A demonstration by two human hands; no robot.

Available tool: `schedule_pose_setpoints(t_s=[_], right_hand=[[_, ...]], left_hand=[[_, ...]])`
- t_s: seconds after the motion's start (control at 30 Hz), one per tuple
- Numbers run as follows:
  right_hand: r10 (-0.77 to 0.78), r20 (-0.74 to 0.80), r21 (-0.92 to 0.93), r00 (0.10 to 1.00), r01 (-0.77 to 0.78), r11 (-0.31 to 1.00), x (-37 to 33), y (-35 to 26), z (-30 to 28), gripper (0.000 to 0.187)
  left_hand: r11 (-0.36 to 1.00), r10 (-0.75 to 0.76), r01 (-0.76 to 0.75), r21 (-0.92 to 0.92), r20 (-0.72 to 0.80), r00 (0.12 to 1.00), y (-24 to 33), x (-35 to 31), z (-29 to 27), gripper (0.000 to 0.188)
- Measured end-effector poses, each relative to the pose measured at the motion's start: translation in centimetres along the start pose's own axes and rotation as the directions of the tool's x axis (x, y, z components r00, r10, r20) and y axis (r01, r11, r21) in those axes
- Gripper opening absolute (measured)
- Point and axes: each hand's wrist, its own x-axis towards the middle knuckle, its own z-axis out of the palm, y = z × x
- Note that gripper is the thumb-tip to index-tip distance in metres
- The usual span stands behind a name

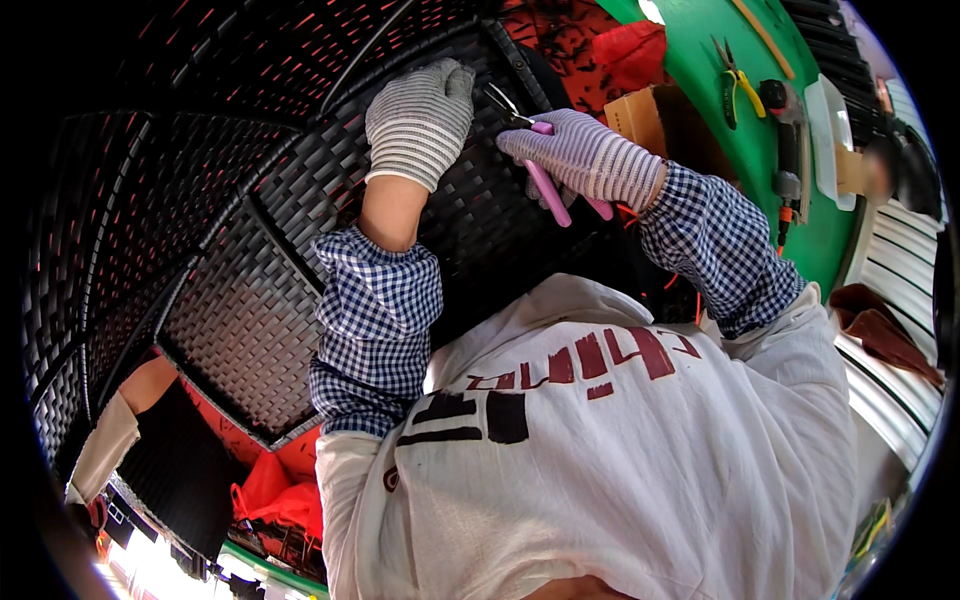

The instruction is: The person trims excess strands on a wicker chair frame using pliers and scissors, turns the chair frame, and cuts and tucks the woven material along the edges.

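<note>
A pair of pliers with pink handles (547, 192) is gripped in my right hand (592, 155), which wears a striped knit glove. Its metal jaws point up and left, slightly apart, toward my other hand. My left hand (420, 122), in a matching glove, is closed over a black woven wicker piece (240, 310) near its upper edge. Whatever its curled fingers pinch is hidden. The wicker is a weave of flat, shiny black strips on a frame. A small gap separates the pliers' tips from my left hand.
On the green surface (690, 50) at upper right lie yellow-and-green pliers (741, 92), a power tool (790, 140) and a clear plastic box (828, 130). An open cardboard box (632, 118) stands behind my right hand. Red cloth (285, 495) and cut black strips lie around the wicker.
</note>
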Motion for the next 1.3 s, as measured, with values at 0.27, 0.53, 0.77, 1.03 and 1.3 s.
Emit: schedule_pose_setpoints(t_s=[0.27,0.53,0.77,1.03,1.3], right_hand=[[0.001,0.037,0.209,0.999,-0.009,0.978,0.2,-0.3,-0.3,0.042],[0.002,0.051,0.194,0.999,-0.012,0.981,0.9,-2.1,-0.8,0.049],[-0.021,0.001,0.149,1.0,0.02,0.989,1.0,-2.8,-0.6,0.048],[-0.038,0.015,0.029,0.999,0.038,0.999,3.9,-2.3,-1.3,0.052],[-0.129,-0.032,-0.145,0.991,0.123,0.982,4.1,-2.8,-1.2,0.065]], left_hand=[[0.993,-0.081,0.078,0.093,0.032,0.996,0.9,0.1,0.7,0.039],[0.992,-0.126,0.128,-0.022,0.063,0.99,-0.3,1.2,1.1,0.038],[0.982,-0.177,0.183,-0.056,0.101,0.979,-0.4,1.7,1.1,0.041],[0.987,-0.124,0.13,-0.093,0.069,0.99,-1.3,2.4,1.6,0.04],[0.985,-0.12,0.126,-0.122,0.053,0.991,-1.6,2.6,1.8,0.039]])
